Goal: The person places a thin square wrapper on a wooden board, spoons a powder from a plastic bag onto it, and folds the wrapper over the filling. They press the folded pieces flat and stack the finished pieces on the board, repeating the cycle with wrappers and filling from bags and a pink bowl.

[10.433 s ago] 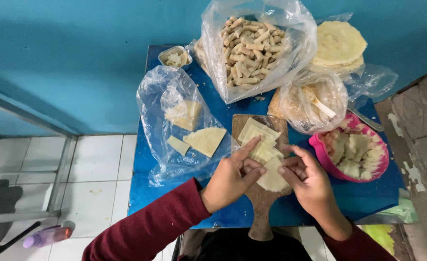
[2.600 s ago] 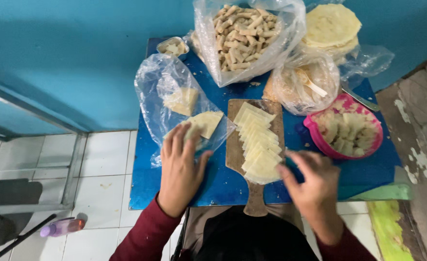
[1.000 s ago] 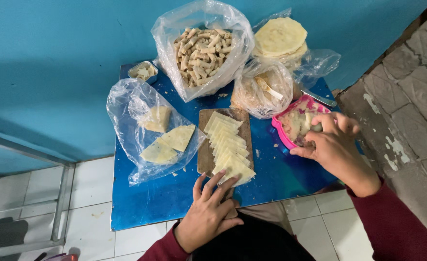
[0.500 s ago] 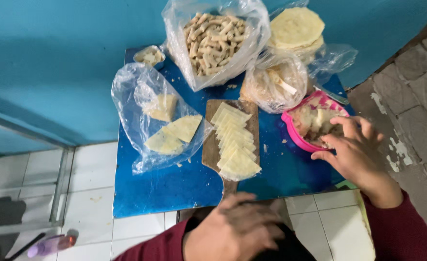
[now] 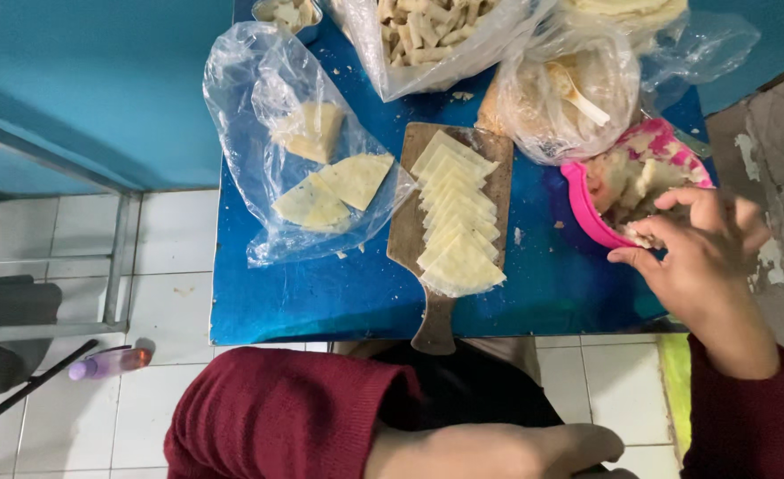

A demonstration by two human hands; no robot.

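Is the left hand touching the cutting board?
No: the left hand is down near the lap, well below the table edge, apart from the cutting board.
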